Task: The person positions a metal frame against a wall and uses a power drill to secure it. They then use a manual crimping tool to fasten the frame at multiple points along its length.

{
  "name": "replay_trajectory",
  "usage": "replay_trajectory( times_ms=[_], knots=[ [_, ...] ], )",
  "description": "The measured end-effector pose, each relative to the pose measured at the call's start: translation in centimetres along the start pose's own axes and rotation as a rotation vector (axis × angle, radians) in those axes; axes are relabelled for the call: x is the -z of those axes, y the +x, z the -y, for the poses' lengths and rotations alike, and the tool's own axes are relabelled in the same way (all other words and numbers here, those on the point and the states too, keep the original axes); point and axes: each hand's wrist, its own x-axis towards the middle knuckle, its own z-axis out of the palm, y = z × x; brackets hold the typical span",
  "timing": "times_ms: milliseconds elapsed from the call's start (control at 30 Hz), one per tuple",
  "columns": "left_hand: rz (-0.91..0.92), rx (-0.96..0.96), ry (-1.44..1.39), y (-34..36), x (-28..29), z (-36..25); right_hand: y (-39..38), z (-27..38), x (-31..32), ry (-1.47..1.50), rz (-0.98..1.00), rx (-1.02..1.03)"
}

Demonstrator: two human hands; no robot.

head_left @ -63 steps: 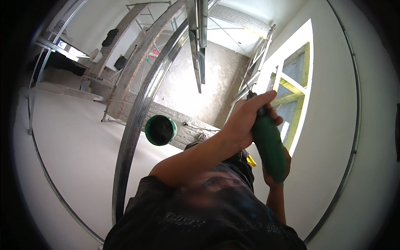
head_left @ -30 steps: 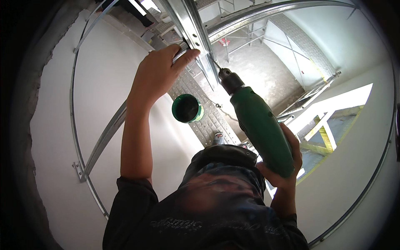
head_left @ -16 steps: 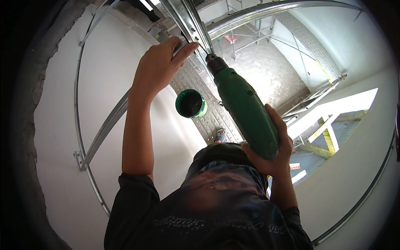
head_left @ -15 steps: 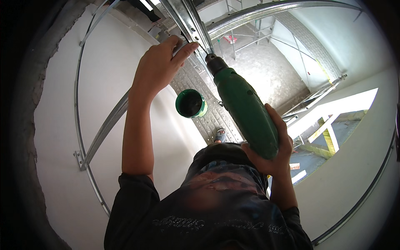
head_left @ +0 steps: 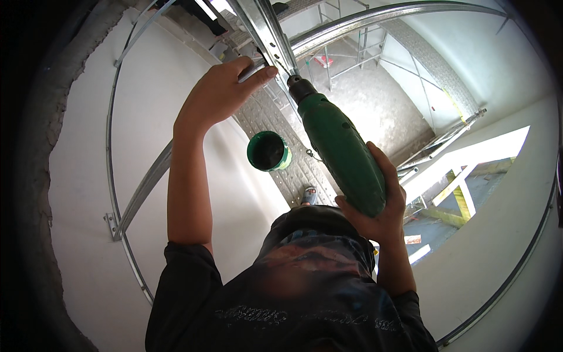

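One metal post (head_left: 265, 35)
Right hand (head_left: 378, 202) grips drill (head_left: 340, 149) at post's right edge; left hand (head_left: 214, 94) pinches rail (head_left: 146, 188); floor (head_left: 381, 111) opens rightward.

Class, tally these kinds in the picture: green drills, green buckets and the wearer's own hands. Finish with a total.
Green drill: 1
Green bucket: 1
Hands: 2 (left hand, right hand)
Total: 4

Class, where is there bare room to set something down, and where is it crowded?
Free: the perforated metal plank between the green bucket and the sandalled foot, and, lower down, the floor between the power drill and the scaffold rail. Crowded: the straight metal channel, where the drill's tip, the left hand and the curved metal channel come together.
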Motion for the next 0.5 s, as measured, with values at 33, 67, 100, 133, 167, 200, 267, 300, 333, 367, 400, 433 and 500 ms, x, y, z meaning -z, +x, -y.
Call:
replay_trajectory(
  times_ms=[33,67,100,133,167,200,267,300,333,367,400,433,500],
  knots=[
    [0.002,0.006,0.023,0.0,0.1,0.2,0.0,0.0,0.0,-0.011,0.002,-0.004],
    [-0.001,-0.001,0.017,-0.1,0.2,0.2,-0.1,0.1,0.0,-0.022,0.004,-0.009],
    [-0.003,-0.007,0.008,-0.3,0.3,0.1,-0.2,0.1,0.0,-0.033,0.008,-0.014],
    [-0.006,-0.013,0.0,-0.4,0.3,0.1,-0.3,0.2,0.1,-0.043,0.005,-0.012],
    [0.001,-0.017,-0.002,-0.4,0.4,0.2,-0.3,0.3,0.1,-0.053,0.003,-0.01],
    [0.009,-0.024,-0.004,-0.3,0.4,0.1,-0.5,0.3,0.2,-0.064,-0.002,-0.008],
    [-0.005,-0.036,-0.025,-0.5,0.3,0.2,-0.9,0.1,-0.1,0.028,-0.004,-0.067],
    [-0.033,-0.058,-0.052,-0.2,0.2,-0.1,-1.0,-0.1,0.0,0.058,-0.017,-0.089],
    [-0.06,-0.083,-0.081,0.0,0.0,-0.3,-1.2,-0.1,0.0,0.038,0.004,-0.088],
    [-0.032,-0.059,-0.092,-0.2,0.1,0.1,-1.5,0.0,-0.4,0.016,0.022,-0.089],
    [-0.006,-0.065,-0.123,0.3,-0.1,0.5,-1.5,-0.1,-0.2,-0.038,0.021,-0.089],
    [0.014,-0.07,-0.152,0.2,0.1,0.6,-1.4,0.0,-0.1,-0.047,0.03,-0.075],
    [0.018,-0.135,-0.217,0.2,0.1,-1.0,-1.1,0.0,0.5,-0.07,0.037,-0.071]
  ],
)
